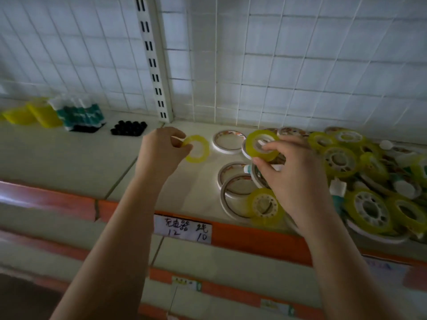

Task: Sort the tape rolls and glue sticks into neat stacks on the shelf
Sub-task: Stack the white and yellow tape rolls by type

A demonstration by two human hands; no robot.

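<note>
Fingers of the left hand (159, 151) pinch a thin yellow tape ring (197, 148) at its left rim, and the ring is held just above the shelf (69, 158), near the back edge and close to the slotted upright post (153, 63). The right hand (293, 174) pinches a thicker yellow tape roll (261, 144) between thumb and fingertips, lifted over the left end of the pile. This pile of tape rolls (369, 181) fills the right part of the shelf up to the front edge, with yellow rolls, flat white rolls (228, 142) and some small glue tubes (337, 188) mixed together. One yellow roll (265, 206) lies at the front edge, touching the right wrist. At the back left corner stand yellow packs (34, 114), a bundle of green-labelled bottles (80, 114) and a group of black caps (128, 128). A handwritten price label (182, 228) is fixed on the orange front rail (254, 241).
</note>
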